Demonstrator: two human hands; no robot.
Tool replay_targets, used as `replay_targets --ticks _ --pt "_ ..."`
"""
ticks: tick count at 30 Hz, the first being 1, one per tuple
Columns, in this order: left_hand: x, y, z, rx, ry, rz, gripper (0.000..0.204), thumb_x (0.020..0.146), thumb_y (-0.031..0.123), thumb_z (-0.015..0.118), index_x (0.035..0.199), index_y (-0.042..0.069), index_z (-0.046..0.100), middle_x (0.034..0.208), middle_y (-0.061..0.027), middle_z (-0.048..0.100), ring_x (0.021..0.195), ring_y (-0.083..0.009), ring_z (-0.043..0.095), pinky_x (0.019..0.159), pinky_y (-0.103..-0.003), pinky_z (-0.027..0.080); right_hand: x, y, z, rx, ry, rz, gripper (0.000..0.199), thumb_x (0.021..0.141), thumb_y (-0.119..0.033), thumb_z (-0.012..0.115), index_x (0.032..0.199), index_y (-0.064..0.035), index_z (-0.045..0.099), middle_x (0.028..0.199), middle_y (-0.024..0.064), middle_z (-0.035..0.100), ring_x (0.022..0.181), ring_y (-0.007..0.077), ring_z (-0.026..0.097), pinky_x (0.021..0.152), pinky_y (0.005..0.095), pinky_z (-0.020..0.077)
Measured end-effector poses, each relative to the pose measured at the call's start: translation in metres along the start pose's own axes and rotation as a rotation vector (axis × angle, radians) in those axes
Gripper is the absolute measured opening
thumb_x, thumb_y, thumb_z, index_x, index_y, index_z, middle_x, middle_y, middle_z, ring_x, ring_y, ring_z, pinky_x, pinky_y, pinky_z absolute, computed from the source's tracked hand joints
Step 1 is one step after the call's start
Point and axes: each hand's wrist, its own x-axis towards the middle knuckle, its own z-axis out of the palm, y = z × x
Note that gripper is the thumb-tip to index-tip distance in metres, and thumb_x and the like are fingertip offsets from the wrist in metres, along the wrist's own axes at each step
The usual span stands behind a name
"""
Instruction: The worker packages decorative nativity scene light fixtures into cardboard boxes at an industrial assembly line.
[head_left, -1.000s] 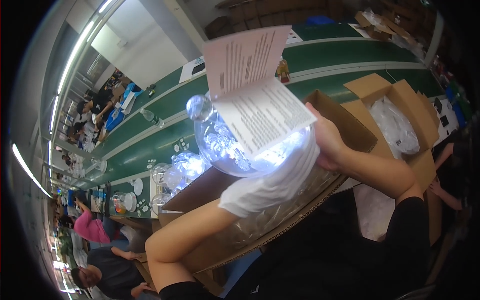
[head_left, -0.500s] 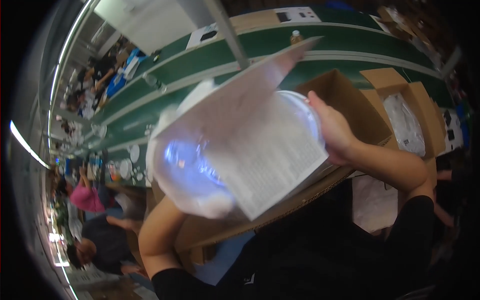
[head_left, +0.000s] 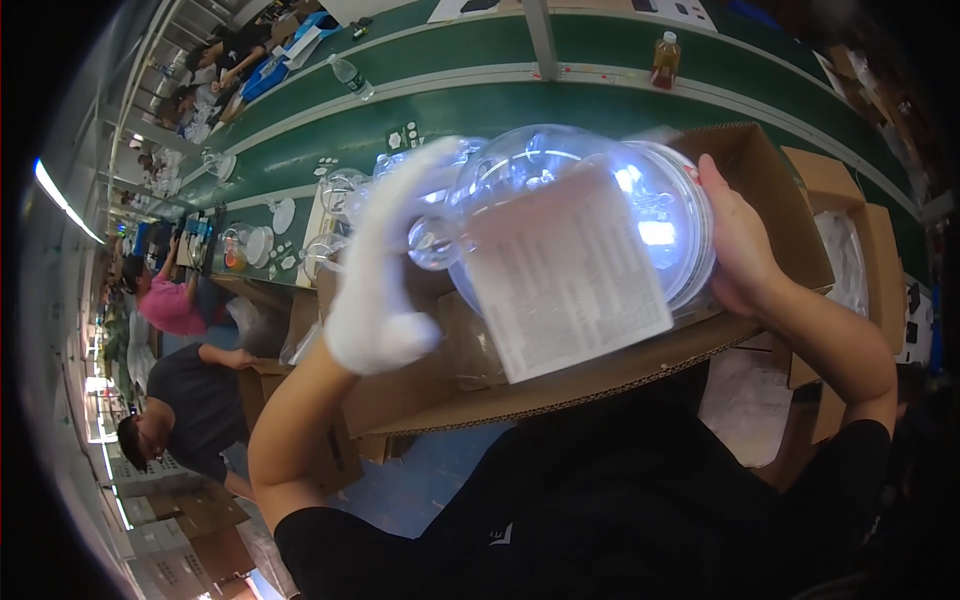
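A clear, globe-shaped lamp (head_left: 540,160) with bright white-blue light inside is held over an open cardboard box. It lies on its side, its round base rim to the right and a small clear knob to the left. My bare right hand (head_left: 740,235) grips that rim. A printed paper leaflet (head_left: 570,280) rests against the near side of the lamp; what keeps it there, I cannot tell. Beside the knob, my left hand (head_left: 380,270), in a white glove, is curved with thumb and fingers spread, slightly blurred. Whether its fingertips touch the lamp is unclear.
The cardboard box (head_left: 640,365) is right under my hands. To its right, another open carton (head_left: 880,270) contains clear plastic wrapping. Green worktables (head_left: 480,110) carry a drink bottle (head_left: 665,60), a clear bottle (head_left: 350,77) and several clear globes. People (head_left: 190,410) work on the left.
The lamp has turned so its clear globe and knob show. The leaflet, raised like a flap before, now hangs flatter against it. My left hand has come away from the lamp's underside and spread.
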Motion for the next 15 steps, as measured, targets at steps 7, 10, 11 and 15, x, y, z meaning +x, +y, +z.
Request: replay_targets --ticks 7,10,11,15 --pt "-0.035 0.035 -0.019 0.268 0.038 -0.336 0.034 0.103 0.029 0.050 0.119 0.000 0.058 0.100 -0.0109 0.060 0.085 -0.0187 0.058 0.079 -0.031 0.047 -0.001 0.008 0.043 -0.066 -0.076 0.034 0.051 0.108 -0.044 0.041 0.122 0.0001 0.061 0.108 0.0094 0.069 0.095 0.0158 0.067 0.087 0.0316 0.0539" --pt "-0.037 0.041 -0.023 0.344 0.097 -0.319 0.028 0.104 0.026 0.048 0.111 0.000 0.058 0.100 -0.0146 0.062 0.086 -0.0244 0.064 0.080 -0.032 0.050 -0.004 0.018 0.058 -0.112 -0.064 0.018 0.052 0.108 -0.045 0.040 0.124 0.0007 0.060 0.112 0.0100 0.068 0.097 0.0159 0.066 0.089 0.0327 0.0534" --pt "-0.039 0.033 -0.028 0.465 0.069 -0.191 0.028 0.104 0.025 0.048 0.112 0.000 0.058 0.099 -0.0155 0.062 0.084 -0.0256 0.065 0.078 -0.032 0.050 -0.006 0.021 0.062 -0.116 -0.071 0.023 0.052 0.108 -0.045 0.040 0.124 0.0007 0.060 0.112 0.0100 0.068 0.097 0.0159 0.066 0.089 0.0327 0.0534" --pt "-0.056 0.027 -0.015 0.161 0.154 -0.436 0.035 0.107 0.034 0.045 0.111 0.001 0.056 0.102 -0.0058 0.057 0.090 -0.0127 0.054 0.084 -0.026 0.044 -0.006 0.029 0.062 -0.087 -0.134 0.127 0.053 0.109 -0.045 0.037 0.129 -0.0001 0.057 0.117 0.0101 0.066 0.103 0.0171 0.064 0.094 0.0346 0.0513"
